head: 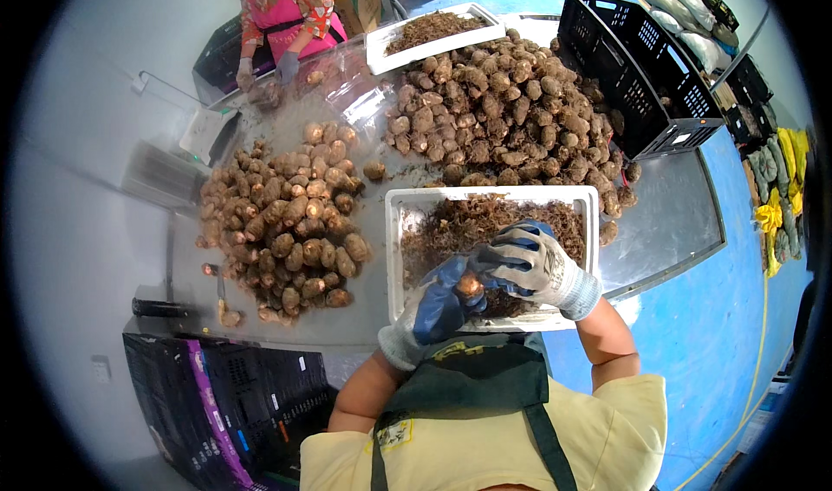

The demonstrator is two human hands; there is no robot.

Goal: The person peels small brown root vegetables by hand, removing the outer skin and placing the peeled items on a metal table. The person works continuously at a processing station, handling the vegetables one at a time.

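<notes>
Both my hands wear grey knit gloves with blue coated palms, and they meet over a white foam tray [394,257]. My left hand [442,302] is closed around a small taro corm [469,285], whose pale reddish end shows between the fingers. Curled over the corm's far side is my right hand [530,263]; its fingertips are partly hidden, so its hold on the corm cannot be told. Brown fibrous peelings [448,221] cover much of the tray's bottom. Left of the tray lies a heap of cleaner taro corms [292,211], and beyond it a larger heap of hairy ones [494,101].
A black plastic crate [676,124] stands on the metal table's [676,198] right side. At the far side sits another foam tray [383,55] of peelings. A co-worker's gloved hands [286,68] are at the far left. A knife [221,289] lies by the left heap, near a scale [208,133].
</notes>
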